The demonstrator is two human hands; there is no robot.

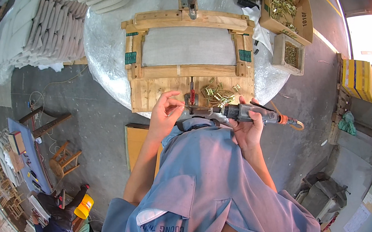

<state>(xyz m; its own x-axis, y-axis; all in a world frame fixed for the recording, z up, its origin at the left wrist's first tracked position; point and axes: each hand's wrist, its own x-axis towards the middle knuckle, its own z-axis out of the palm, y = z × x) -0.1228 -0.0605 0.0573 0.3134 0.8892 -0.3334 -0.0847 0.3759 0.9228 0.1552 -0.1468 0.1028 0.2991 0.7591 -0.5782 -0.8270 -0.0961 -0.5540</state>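
Note:
My right hand is wrapped round a black and grey power screwdriver, which lies sideways with its nose toward my left hand. My left hand is pinched at the fingertips by that nose; whatever sits between them is too small to make out. Just beyond, a wooden jig frames a grey fabric-covered panel. A red-handled toggle clamp is mounted at the jig's near edge, and another clamp at its far side. Loose brass-coloured brackets are heaped on the jig, right of the red handle.
The jig rests on a plastic-wrapped round table. A carton of brass-coloured hardware and a smaller box of fasteners stand at right. Stacked grey cushions rise far left. Another person sits lower left near a yellow bucket.

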